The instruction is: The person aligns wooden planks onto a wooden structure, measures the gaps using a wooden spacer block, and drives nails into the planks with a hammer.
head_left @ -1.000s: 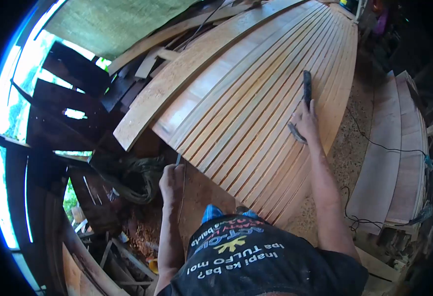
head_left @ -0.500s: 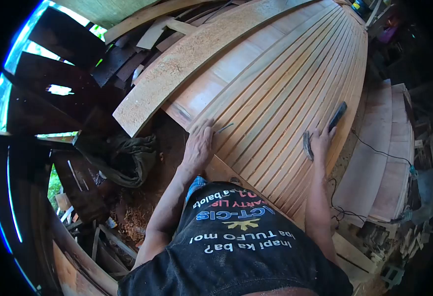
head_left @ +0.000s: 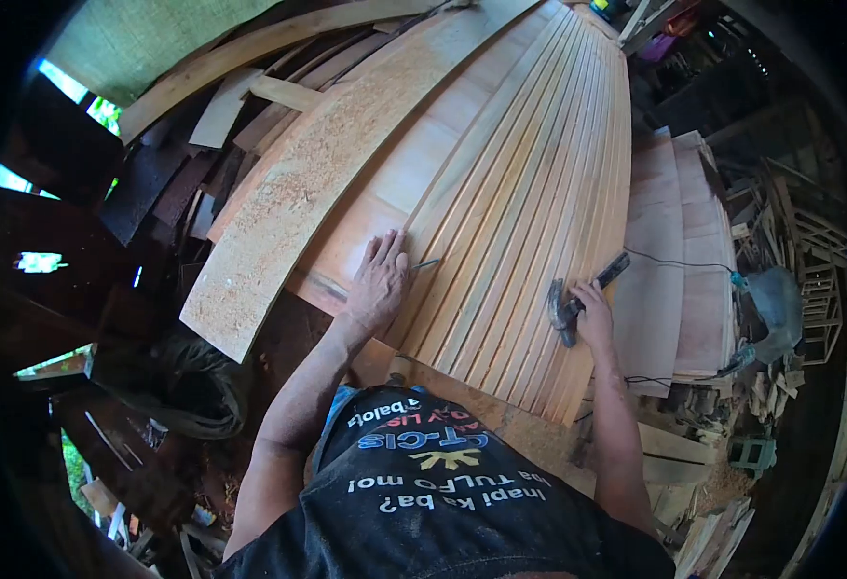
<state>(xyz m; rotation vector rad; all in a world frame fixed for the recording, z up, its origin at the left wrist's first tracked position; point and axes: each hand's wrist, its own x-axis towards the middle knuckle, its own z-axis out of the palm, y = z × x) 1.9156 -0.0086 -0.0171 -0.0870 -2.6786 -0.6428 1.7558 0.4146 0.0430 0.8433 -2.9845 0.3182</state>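
Observation:
My left hand (head_left: 378, 288) rests on the left edge of a long tapering surface of narrow wooden strips (head_left: 486, 261), its fingers stretched forward. A thin, dark, nail-like rod (head_left: 425, 263) sticks out from its thumb side; its exact kind is too small to tell. My right hand (head_left: 592, 316) is wrapped round a claw hammer (head_left: 560, 311) near the right side of the strips. The metal head points left and the dark handle runs up to the right. Dark grooves separate the strips. Left of them lies a smooth, paler wood panel (head_left: 399, 177).
A wide curved plank (head_left: 279, 227) strewn with sawdust lies to the left. Wood offcuts (head_left: 221, 106) are heaped behind it. On the right are stacked curved panels (head_left: 650, 261), a cable (head_left: 679, 261) and a grey plastic-wrapped object (head_left: 773, 307). Dark cloth (head_left: 187, 386) lies at lower left.
The view has turned and shifted. My left hand and the thin rod have moved farther up along the strips. My right hand still holds the hammer, now with its head showing more clearly.

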